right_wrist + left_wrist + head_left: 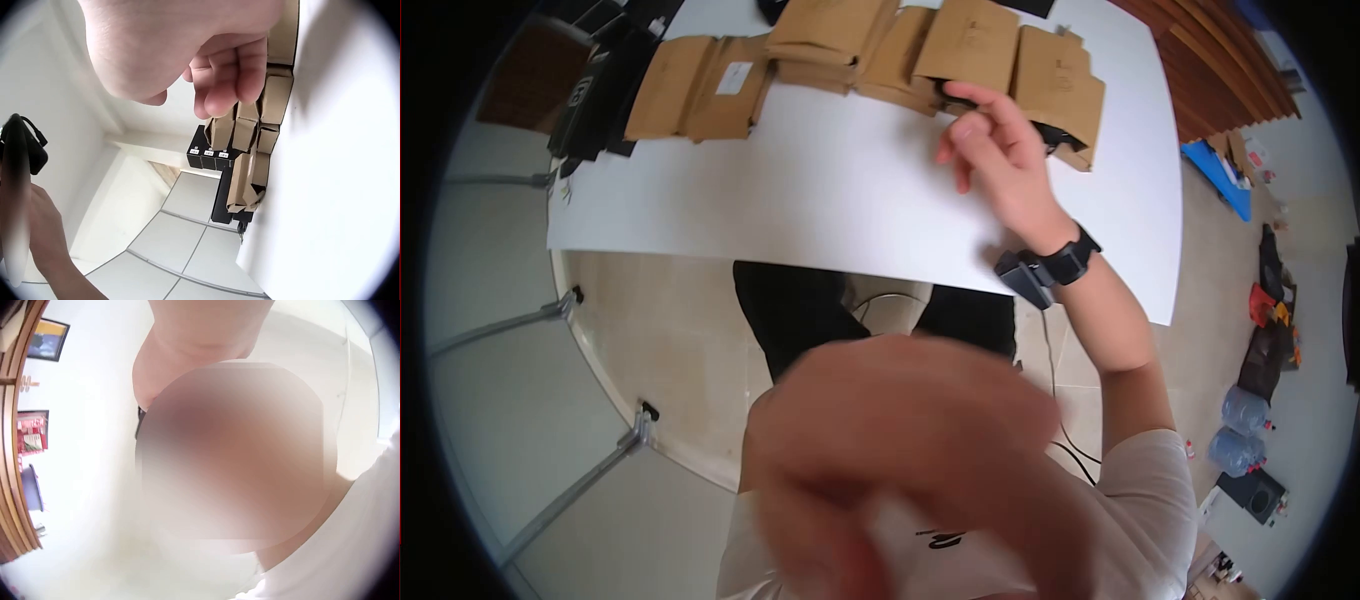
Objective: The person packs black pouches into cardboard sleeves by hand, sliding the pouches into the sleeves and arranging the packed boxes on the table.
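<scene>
Saw left hand blurred up close, bottom centre; could not tell its grip, but judged it apt to block the view. Noted cardboard boxes ranged from upper left to upper right on the worktop. Found right hand, right of centre, with loose, empty fingers; feared a low sweep knocking the rightmost box askew by its open end.
</scene>
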A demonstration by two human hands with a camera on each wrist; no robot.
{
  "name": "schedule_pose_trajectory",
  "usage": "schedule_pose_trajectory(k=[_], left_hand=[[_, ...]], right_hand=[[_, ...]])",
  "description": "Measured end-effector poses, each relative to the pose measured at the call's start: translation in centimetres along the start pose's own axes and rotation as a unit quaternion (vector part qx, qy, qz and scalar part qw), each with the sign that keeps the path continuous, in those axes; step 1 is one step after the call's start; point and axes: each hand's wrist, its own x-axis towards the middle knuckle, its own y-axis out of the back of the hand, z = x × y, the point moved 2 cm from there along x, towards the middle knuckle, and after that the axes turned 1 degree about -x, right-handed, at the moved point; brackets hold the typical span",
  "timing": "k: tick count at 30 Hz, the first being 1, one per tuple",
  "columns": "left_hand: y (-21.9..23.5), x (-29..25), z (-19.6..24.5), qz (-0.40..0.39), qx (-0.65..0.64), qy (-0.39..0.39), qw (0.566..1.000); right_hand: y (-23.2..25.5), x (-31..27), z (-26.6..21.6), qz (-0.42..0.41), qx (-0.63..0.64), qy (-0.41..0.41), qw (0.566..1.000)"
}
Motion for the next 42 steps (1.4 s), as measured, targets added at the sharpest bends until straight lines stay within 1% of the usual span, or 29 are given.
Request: schedule_pose_trajectory(k=[1,2,3,4,5,8,11,12,13,14,15,17,19,23,24,26,28,30,32,34,36,37,38,39,40,42], left_hand=[[1.0,0.6,-0.8,-0.036,-0.006,0.022,0.999],[2.0,1.5,-2.5,-0.069,-0.012,0.044,0.997],[1.6,1.3,-3.5,-0.102,-0.017,0.065,0.993],[1.2,0.7,-3.0,-0.137,-0.023,0.085,0.987],[0.9,0.8,-3.4,-0.127,-0.015,0.084,0.988],[-1.2,2.4,-5.9,-0.117,-0.056,0.22,0.967],[-3.6,3.5,-9.2,-0.1,-0.104,0.348,0.926],[-4.1,3.3,-11.0,-0.097,-0.102,0.346,0.928],[-4.5,2.7,-13.1,-0.103,-0.156,0.337,0.923],[-4.8,2.4,-14.1,-0.11,-0.209,0.328,0.915],[-4.8,2.4,-13.9,-0.11,-0.21,0.328,0.915],[-4.5,2.6,-13.3,-0.09,-0.119,0.314,0.937],[-3.9,2.8,-12.2,-0.073,-0.027,0.299,0.951],[-2.8,3.2,-9.7,-0.052,0.157,0.262,0.951],[-2.6,2.6,-9.6,-0.066,0.155,0.26,0.951],[-0.9,-0.1,-9.4,0.023,0.318,0.217,0.923],[1.2,-2.4,-8.2,0.106,0.406,0.263,0.869],[3.5,-4.9,-6.2,0.143,0.528,0.332,0.768],[5.5,-8.2,-4.6,0.255,0.569,0.352,0.698],[7.4,-11.7,-3.0,0.35,0.585,0.33,0.653],[8.9,-12.8,-1.9,0.369,0.659,0.26,0.601],[9.6,-13.2,-1.5,0.378,0.657,0.254,0.6],[10.2,-13.4,-1.1,0.389,0.655,0.248,0.598],[10.8,-13.8,-0.9,0.391,0.642,0.244,0.612],[11.2,-13.9,-0.7,0.393,0.63,0.239,0.626],[11.7,-13.8,-0.6,0.403,0.625,0.244,0.623]], right_hand=[[0.1,0.1,0.1,0.006,-0.014,0.005,1.0],[0.2,0.0,0.3,0.01,-0.027,0.007,1.0],[0.2,0.0,0.4,0.018,-0.032,-0.002,0.999],[0.1,0.1,0.6,0.026,-0.03,0.009,0.999],[0.1,0.1,0.7,0.024,-0.038,0.007,0.999],[0.2,0.2,0.4,0.023,-0.062,0.009,0.998],[0.0,0.1,0.2,0.012,-0.065,0.015,0.998],[0.0,0.1,0.1,0.01,-0.089,0.014,0.996],[0.0,0.0,0.1,0.01,-0.113,0.013,0.993],[0.0,0.0,0.1,0.01,-0.114,0.012,0.993],[0.0,0.0,0.2,0.009,-0.112,0.016,0.994],[0.0,0.0,0.1,0.009,-0.113,0.017,0.993],[0.2,0.1,0.3,0.01,-0.11,0.017,0.994],[0.3,0.0,0.6,0.009,-0.088,0.012,0.996],[0.2,-0.1,0.4,0.015,-0.077,0.002,0.997],[0.2,-0.2,0.1,0.003,-0.078,-0.013,0.997],[0.3,-0.1,0.6,-0.007,-0.035,-0.005,0.999],[0.2,-0.2,0.6,0.001,-0.047,-0.022,0.999],[0.1,-0.3,0.4,-0.008,-0.047,-0.038,0.998],[-0.1,-0.6,0.1,-0.015,-0.046,-0.064,0.997],[-0.4,-0.9,-0.3,-0.041,-0.042,-0.06,0.996],[-0.4,-0.9,-0.3,-0.037,-0.045,-0.061,0.996],[-0.6,-1.0,-0.2,-0.057,-0.062,-0.046,0.995],[-0.8,-1.1,-0.2,-0.078,-0.078,-0.031,0.993],[-0.9,-1.1,-0.2,-0.078,-0.079,-0.032,0.993],[-1.1,-1.1,-0.4,-0.081,-0.081,-0.029,0.993]])
